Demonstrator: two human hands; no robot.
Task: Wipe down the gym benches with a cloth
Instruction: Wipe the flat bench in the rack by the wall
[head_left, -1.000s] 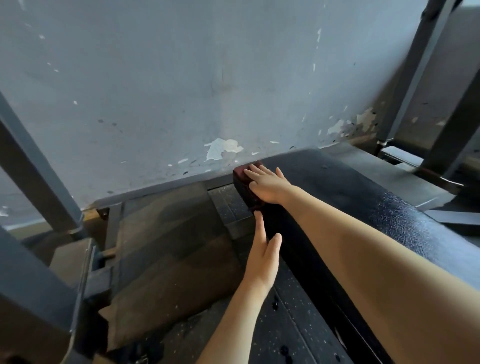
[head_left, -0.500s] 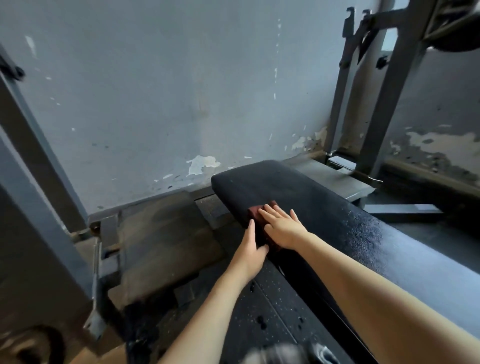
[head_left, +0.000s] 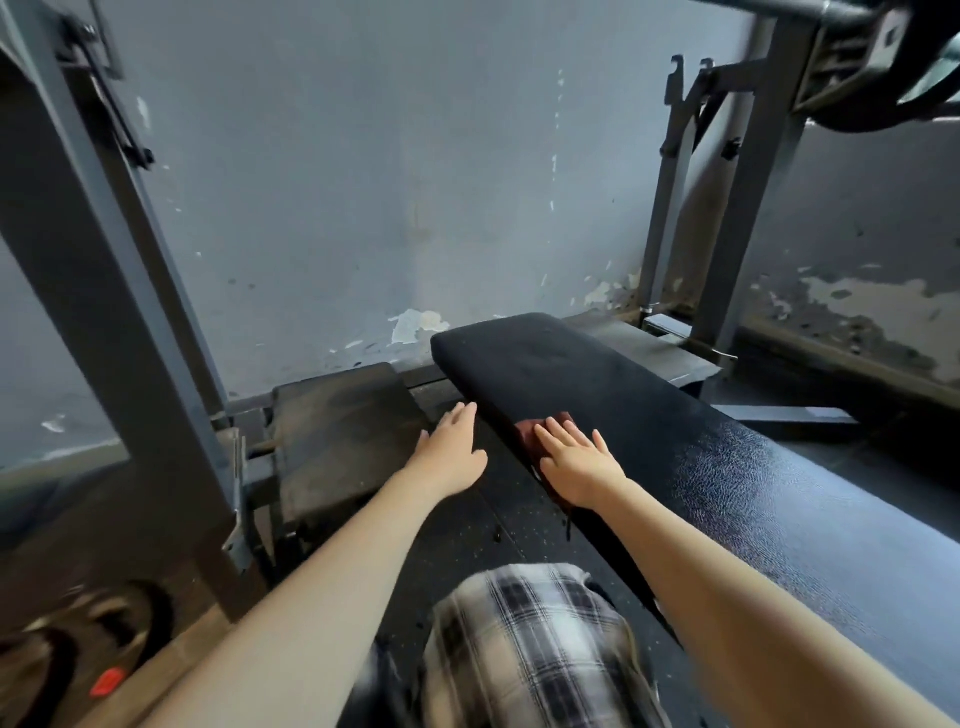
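While the long black padded vinyl bench (head_left: 649, 415) is stretching away beneath and beyond the right fingers, the right hand (head_left: 582, 462) is lying flat on its left edge, fingers straight and slightly fanned, pressing down. The left hand (head_left: 452, 452) is reaching beside the bench's side, fingers straight and close together, holding nothing; whether its fingertips are touching the padding cannot be told. The small dark red folded cloth (head_left: 530, 436) is lying under the right fingers, peeking out past the fingertips.
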